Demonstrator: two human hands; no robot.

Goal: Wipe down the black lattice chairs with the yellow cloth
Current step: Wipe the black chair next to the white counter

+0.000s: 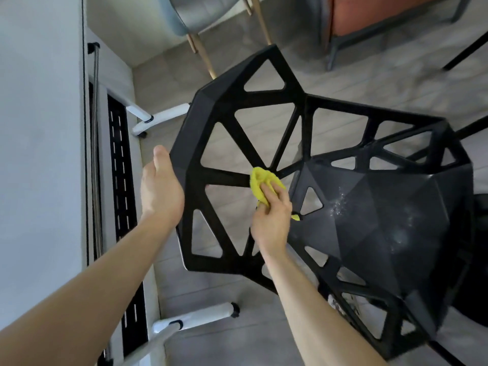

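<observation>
A black lattice chair [264, 107] fills the middle and right of the head view, its backrest toward me and its seat [390, 212] to the right, with pale specks on it. My right hand [272, 220] grips a bunched yellow cloth [260, 182] and presses it on the hub where the backrest's struts meet. My left hand [161, 188] holds the backrest's left edge, thumb up along the rim; its fingers are hidden behind the frame.
A grey table top [39, 128] lies at the left, with white legs on casters [155, 120] beneath. A grey-blue chair with wooden legs [200, 14] stands beyond, and orange furniture [369, 14] at the top right. The floor is grey tile.
</observation>
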